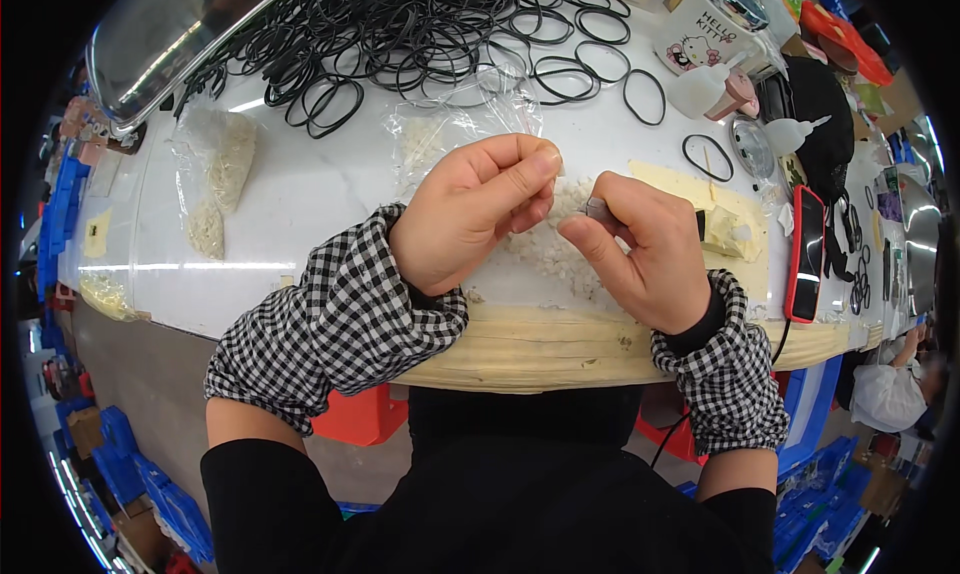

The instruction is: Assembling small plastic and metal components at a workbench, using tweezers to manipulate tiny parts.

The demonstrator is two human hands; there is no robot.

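Note:
Both my hands are raised over the near edge of the table, a short gap between them. My left hand (pixel 480 209) is closed, thumb pressed to the index finger; whatever it pinches is too small or hidden to name. A small grey piece (pixel 598 211) shows between the thumb and curled fingers of my right hand (pixel 650 249); its kind is not clear. Beneath and between the hands lies a loose heap of small whitish bits (pixel 555 254). Behind my left hand is a clear plastic bag (pixel 420 139) with pale bits in it.
Black rubber-like rings (pixel 400 44) are heaped at the back. Another bag of pale pieces (pixel 228 164) stands at left. On the right are a yellow block (pixel 730 234), a red-cased phone (pixel 806 254) with a cable, and a white cup (pixel 705 34). A wooden strip (pixel 530 349) edges the table.

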